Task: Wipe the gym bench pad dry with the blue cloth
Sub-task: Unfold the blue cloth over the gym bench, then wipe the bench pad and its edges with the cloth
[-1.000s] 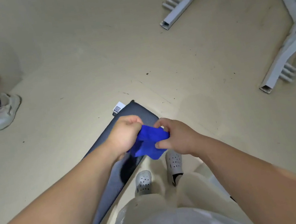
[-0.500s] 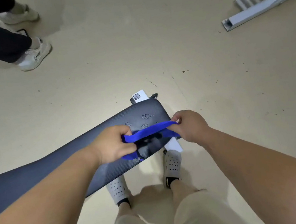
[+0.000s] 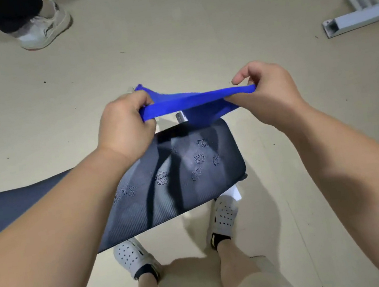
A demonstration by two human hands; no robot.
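The blue cloth (image 3: 198, 104) is stretched out flat in the air between both hands, above the far end of the bench pad. My left hand (image 3: 124, 128) pinches its left edge and my right hand (image 3: 267, 92) pinches its right edge. The dark textured gym bench pad (image 3: 189, 182) runs from the left edge of the view to the centre, below the cloth. Several patches of water droplets (image 3: 199, 159) sit on the pad's right end. The cloth does not touch the pad.
My feet in white perforated shoes (image 3: 132, 256) stand at the pad's near edge. Another person's leg and white sneaker (image 3: 43, 30) are at the top left. A white metal frame (image 3: 361, 18) lies on the beige floor at the top right.
Both hands have moved apart and up, pulling the cloth from a bunched wad into a wide flat sheet. The view has swung so the pad's wet end lies under the hands.
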